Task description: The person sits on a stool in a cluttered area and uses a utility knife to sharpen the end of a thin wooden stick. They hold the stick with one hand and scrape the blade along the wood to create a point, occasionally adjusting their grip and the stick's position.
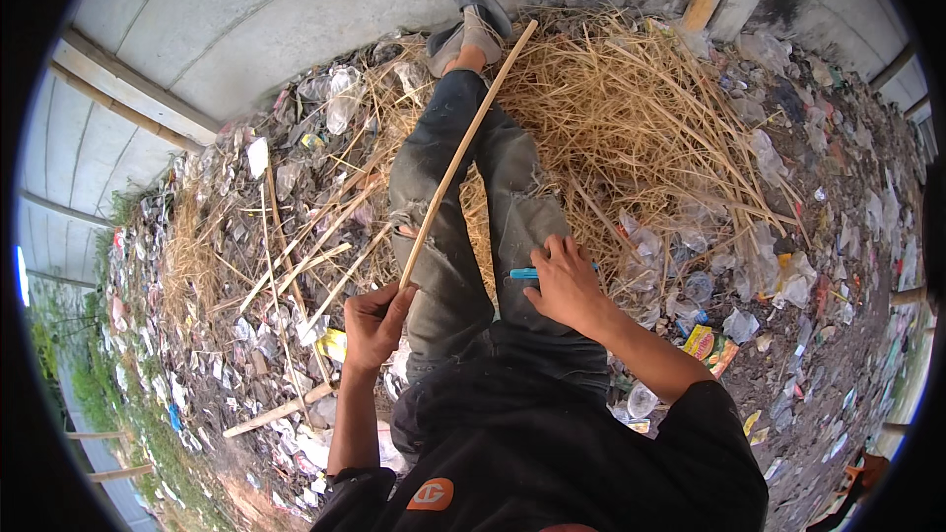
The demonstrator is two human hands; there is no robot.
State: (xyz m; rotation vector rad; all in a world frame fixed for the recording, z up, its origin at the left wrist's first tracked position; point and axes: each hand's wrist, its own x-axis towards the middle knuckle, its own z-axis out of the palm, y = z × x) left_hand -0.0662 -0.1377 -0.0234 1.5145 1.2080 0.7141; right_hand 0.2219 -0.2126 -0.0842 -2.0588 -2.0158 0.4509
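While sitting on straw pile, I'm gripping long pale bamboo stick (463, 153) in left hand (372, 325), fingers clenched; right hand (569, 281) clenching blue-handled knife (524, 274) on thigh. Keeping stick steady, blade angled away.

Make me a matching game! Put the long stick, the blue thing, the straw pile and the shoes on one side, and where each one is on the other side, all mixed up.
Things:
1. long stick
2. blue tool
3. straw pile
4. shoes

Places:
A. at the far end of the stretched-out legs
B. in the grip of the left hand
C. on the ground beside the right leg
D. under the right hand, on the thigh

Pairs: 1-B, 2-D, 3-C, 4-A
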